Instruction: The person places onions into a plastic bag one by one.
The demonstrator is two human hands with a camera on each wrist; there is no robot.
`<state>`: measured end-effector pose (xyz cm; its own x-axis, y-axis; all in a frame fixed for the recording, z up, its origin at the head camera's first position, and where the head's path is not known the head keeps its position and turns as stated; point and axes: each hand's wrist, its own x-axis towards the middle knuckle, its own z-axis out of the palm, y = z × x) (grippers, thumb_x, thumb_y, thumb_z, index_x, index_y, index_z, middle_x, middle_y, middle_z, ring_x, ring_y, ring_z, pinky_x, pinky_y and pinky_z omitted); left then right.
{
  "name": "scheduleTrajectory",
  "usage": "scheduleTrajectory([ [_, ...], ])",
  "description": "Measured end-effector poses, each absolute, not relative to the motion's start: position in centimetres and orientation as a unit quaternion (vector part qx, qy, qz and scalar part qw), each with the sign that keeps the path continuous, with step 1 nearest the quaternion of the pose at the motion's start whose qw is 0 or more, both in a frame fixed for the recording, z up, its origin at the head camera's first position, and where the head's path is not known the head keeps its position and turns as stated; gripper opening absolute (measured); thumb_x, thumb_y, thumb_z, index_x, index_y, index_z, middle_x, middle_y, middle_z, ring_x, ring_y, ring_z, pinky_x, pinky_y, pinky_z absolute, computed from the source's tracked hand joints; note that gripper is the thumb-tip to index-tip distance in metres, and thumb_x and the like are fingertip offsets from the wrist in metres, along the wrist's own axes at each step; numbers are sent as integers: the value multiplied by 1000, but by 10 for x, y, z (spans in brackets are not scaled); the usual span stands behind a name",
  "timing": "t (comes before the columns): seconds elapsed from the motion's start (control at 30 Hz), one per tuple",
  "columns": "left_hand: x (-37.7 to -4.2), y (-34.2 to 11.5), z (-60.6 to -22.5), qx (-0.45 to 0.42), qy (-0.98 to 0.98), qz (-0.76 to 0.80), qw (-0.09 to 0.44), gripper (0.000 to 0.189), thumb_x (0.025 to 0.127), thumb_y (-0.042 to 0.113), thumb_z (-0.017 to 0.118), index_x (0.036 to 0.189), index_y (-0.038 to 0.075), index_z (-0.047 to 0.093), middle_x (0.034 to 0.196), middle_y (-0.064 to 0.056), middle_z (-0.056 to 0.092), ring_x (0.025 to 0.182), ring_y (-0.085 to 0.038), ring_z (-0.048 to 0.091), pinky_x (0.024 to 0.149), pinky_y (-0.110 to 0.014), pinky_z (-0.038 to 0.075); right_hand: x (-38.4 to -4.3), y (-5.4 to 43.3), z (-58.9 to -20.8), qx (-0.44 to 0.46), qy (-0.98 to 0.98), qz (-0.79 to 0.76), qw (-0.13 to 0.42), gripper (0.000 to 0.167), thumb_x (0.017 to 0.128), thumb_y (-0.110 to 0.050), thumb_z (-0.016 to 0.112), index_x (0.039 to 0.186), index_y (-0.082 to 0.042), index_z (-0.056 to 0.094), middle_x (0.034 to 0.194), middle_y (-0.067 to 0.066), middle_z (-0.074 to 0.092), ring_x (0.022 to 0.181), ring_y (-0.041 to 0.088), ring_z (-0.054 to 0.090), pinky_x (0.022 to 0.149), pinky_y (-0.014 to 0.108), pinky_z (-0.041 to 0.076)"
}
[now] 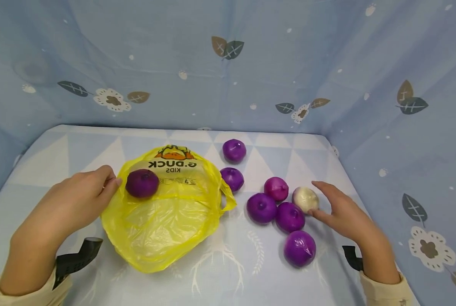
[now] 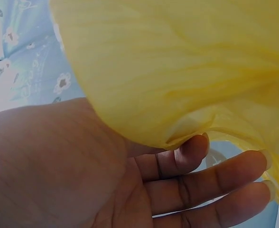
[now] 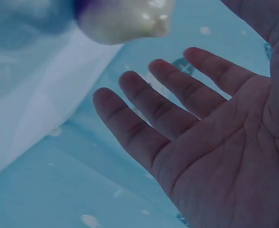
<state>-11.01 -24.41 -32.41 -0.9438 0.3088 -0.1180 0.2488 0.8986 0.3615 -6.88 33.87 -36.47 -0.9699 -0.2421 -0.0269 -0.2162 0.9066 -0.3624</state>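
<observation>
My left hand [image 1: 75, 202] pinches the left rim of a yellow plastic bag [image 1: 163, 229], which lies spread with its mouth toward me. One purple onion [image 1: 142, 183] sits inside, near that hand. In the left wrist view, the bag film [image 2: 177, 61] hides the thumb, and the other fingers [image 2: 210, 183] extend below it. At the right, my right hand [image 1: 344, 210] has its fingers spread beside a pale onion [image 1: 305, 199]. The right wrist view shows the open palm [image 3: 215, 156] apart from that onion [image 3: 125, 21], holding nothing.
Several purple onions [image 1: 261, 208] cluster left of the pale one, with another onion [image 1: 300, 249] in front. Two more, a far onion [image 1: 234, 151] and a nearer one [image 1: 232, 179], lie by the bag's right side. A patterned blue curtain [image 1: 228, 85] encloses the table [image 1: 220, 272].
</observation>
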Motion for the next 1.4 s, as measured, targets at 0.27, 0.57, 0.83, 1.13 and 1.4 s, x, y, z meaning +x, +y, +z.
scheduleTrajectory([
  [0.27, -110, -249, -322, 142, 971, 177, 79, 25, 112, 28, 47, 106, 5, 55, 74, -1, 48, 64, -19, 45, 56, -36, 35, -74, 344, -384, -68, 970, -222, 71, 93, 93, -36, 82, 158, 6, 31, 152, 34, 42, 134, 55, 46, 103, 71, 41],
  [0.57, -111, -255, -320, 139, 969, 193, 70, 28, 114, 31, 45, 105, 7, 55, 73, -2, 44, 63, -19, 42, 57, -36, 34, -77, 349, -391, -60, 968, -230, 84, 93, 95, -40, 79, 158, 7, 29, 153, 33, 42, 130, 55, 51, 96, 69, 47],
  [0.83, -112, -253, -320, 141, 966, 207, 70, 28, 114, 30, 43, 109, 5, 57, 74, -2, 46, 65, -19, 45, 60, -37, 37, -79, 351, -397, -65, 968, -226, 83, 85, 94, -34, 82, 152, 9, 38, 148, 33, 47, 122, 53, 58, 91, 66, 51],
  [1.13, -114, -249, -323, 153, 959, 229, 65, 24, 114, 26, 46, 108, 6, 58, 75, -1, 47, 66, -18, 45, 60, -35, 38, -81, 355, -405, -63, 965, -239, 85, 82, 93, -34, 82, 151, 8, 41, 147, 31, 50, 122, 51, 59, 92, 62, 53],
  [1.4, -113, -246, -328, 153, 955, 246, 64, 25, 114, 26, 46, 110, 6, 60, 75, 0, 49, 66, -17, 46, 60, -33, 38, -84, 357, -407, -74, 967, -232, 70, 80, 92, -35, 84, 148, 5, 43, 141, 31, 56, 119, 50, 61, 92, 63, 53],
])
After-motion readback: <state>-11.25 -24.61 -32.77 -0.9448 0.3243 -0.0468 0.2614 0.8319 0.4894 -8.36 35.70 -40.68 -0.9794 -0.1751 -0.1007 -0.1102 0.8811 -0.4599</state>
